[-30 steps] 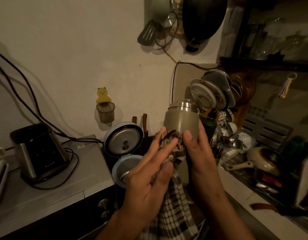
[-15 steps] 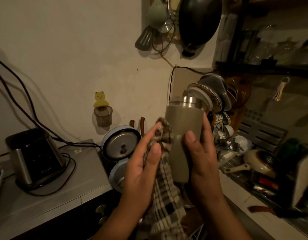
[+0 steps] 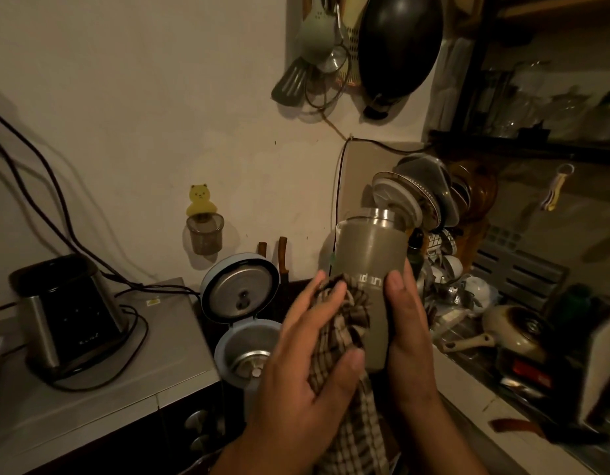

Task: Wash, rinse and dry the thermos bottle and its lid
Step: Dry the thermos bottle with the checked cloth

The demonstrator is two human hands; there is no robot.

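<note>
Both hands are on the bottle (image 3: 368, 269), which stands nearly upright between them, its long axis running up and away, open steel mouth on top. Right hand (image 3: 408, 341) grasps its lower right side, thumb in front. Left hand (image 3: 307, 365) presses a bunched checked cloth (image 3: 344, 323) against its left flank, fingers curled round the cloth.

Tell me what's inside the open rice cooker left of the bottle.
The rice cooker holds a metal inner pot with a small white piece at its bottom; the left hand covers its right side.
</note>
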